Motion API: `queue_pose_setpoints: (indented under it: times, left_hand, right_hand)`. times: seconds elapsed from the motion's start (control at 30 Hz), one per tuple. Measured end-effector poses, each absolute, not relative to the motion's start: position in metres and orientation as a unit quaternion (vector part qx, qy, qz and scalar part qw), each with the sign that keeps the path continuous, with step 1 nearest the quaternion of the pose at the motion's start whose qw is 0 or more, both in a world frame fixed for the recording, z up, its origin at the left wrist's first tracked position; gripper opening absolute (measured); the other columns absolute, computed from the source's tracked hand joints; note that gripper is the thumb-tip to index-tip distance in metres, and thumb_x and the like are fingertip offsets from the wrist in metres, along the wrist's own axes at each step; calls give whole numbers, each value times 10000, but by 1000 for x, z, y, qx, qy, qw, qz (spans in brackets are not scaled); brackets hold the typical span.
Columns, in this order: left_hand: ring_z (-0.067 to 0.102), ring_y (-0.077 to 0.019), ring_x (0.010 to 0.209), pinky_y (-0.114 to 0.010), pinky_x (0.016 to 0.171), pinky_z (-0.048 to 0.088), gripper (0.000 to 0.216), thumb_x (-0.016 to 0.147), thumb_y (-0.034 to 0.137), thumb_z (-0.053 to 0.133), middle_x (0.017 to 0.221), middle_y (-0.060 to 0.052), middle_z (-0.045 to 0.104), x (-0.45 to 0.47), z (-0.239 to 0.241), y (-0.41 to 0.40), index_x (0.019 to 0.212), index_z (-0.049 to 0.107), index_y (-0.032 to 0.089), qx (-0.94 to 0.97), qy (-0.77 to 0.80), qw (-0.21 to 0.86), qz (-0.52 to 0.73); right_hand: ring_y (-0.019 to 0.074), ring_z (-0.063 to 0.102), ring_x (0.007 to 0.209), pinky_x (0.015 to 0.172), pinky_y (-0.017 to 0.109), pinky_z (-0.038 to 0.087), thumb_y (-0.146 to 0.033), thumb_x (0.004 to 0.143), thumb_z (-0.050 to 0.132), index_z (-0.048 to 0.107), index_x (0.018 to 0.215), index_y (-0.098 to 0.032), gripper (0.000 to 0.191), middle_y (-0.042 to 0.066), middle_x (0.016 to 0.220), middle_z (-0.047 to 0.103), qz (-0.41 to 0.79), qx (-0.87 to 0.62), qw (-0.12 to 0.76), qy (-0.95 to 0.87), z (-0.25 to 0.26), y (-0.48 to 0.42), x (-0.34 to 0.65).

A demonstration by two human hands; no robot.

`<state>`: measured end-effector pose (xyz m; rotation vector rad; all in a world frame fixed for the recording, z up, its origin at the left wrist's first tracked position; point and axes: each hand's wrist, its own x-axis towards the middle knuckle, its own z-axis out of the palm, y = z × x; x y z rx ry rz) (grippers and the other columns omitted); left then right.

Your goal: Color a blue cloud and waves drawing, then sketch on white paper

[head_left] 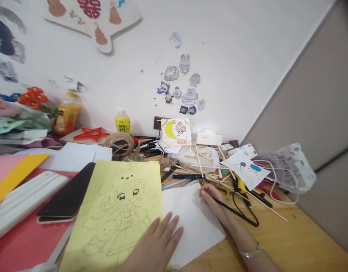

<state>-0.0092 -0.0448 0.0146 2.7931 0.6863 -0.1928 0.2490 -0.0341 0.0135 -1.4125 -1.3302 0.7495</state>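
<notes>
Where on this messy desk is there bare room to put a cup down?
Bare wood lies at the near right corner of the desk, right of the right hand. The white sheet between the yellow drawing and that hand is free. Behind it, sticks, pens and twine crowd together.

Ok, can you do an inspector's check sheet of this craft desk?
Surface: wooden table, mostly covered.
Job's things: yellow sheet with a pencil cartoon; white paper beside it.
Clutter: wooden sticks, pens, twine roll, phone, yellow bottle.
Hands: left hand flat on the yellow sheet; right hand curled on the white paper.
Cables: black cable by the right hand; white cable near the plastic bag.
Surroundings: white wall with stickers.
</notes>
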Motion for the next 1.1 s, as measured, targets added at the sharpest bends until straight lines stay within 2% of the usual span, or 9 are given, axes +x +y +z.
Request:
queue_pose_setpoints:
  times: [0.17,0.37,0.63,1.1]
  left_hand:
    - [137,-359,1388,-559,1083,244,636,900,339,531,1506,-152,164,-6,42,-48,1464,308,149,954,250,143,-88]
    - [177,-368,1384,-556,1080,261,642,897,383,545,1507,-147,182,-7,28,-48,1462,329,166,959,248,124,-63]
    - [128,-380,1397,-572,1089,230,697,884,432,537,1539,-119,144,-14,-25,-42,1488,273,207,971,224,84,7]
    - [118,-387,1399,-578,1091,210,697,872,408,545,1542,-131,146,-14,-29,-42,1484,289,192,971,224,84,17]
  right_hand:
    - [131,413,484,491,257,323,-480,784,547,458,579,-227,338,-27,524,496,289,-616,478,-556,7,-32,245]
    - [126,365,492,498,256,289,-409,729,498,324,486,-235,346,-38,480,393,180,-661,444,-577,-1,-30,244]
    - [119,358,487,478,256,261,-363,753,450,310,502,-230,316,-44,480,369,169,-659,401,-614,1,-31,245]
    - [122,353,484,477,261,253,-352,735,443,301,510,-234,290,-43,479,364,165,-666,411,-601,1,-31,243]
